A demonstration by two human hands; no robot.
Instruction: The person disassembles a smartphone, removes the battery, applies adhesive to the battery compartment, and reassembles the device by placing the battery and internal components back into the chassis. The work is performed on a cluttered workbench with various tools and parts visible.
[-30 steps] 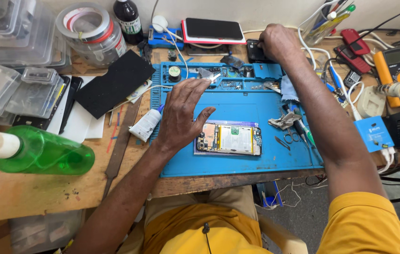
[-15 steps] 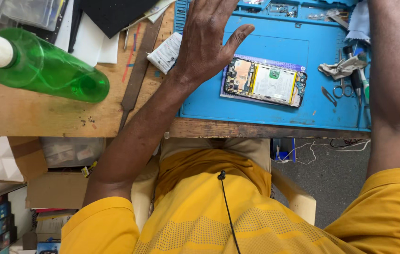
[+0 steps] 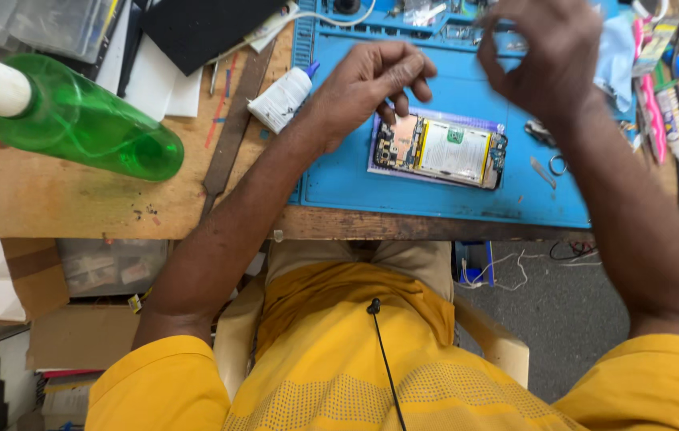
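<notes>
We look straight down at a worn wooden counter (image 3: 52, 199), scuffed and stained, with a smooth blue rubber work mat (image 3: 435, 199) laid over its right part. On the mat lies an opened phone (image 3: 440, 149), a flat rectangle with its back off, showing a pale battery panel and a copper-coloured shield at its left end.

Our left hand (image 3: 367, 84) rests at the phone's upper left corner, fingers (image 3: 403, 68) curled inward with the tips touching the phone's edge; it grips nothing we can make out. Our right hand (image 3: 543, 60) hovers above the mat beyond the phone's right end, thumb and forefinger pinched together; whether something tiny sits between them we cannot tell.

A small white tube with a blue tip (image 3: 283, 97) lies just left of the left hand. A glossy translucent green plastic bottle (image 3: 84, 120) lies on its side on the bare wood. Small metal tweezers (image 3: 543, 132) lie right of the phone.

Half a second ago the left hand lay flat and spread on the mat, left of the phone; now it has curled onto the phone. The right hand, then stretched away out of view, has come in over the mat.
</notes>
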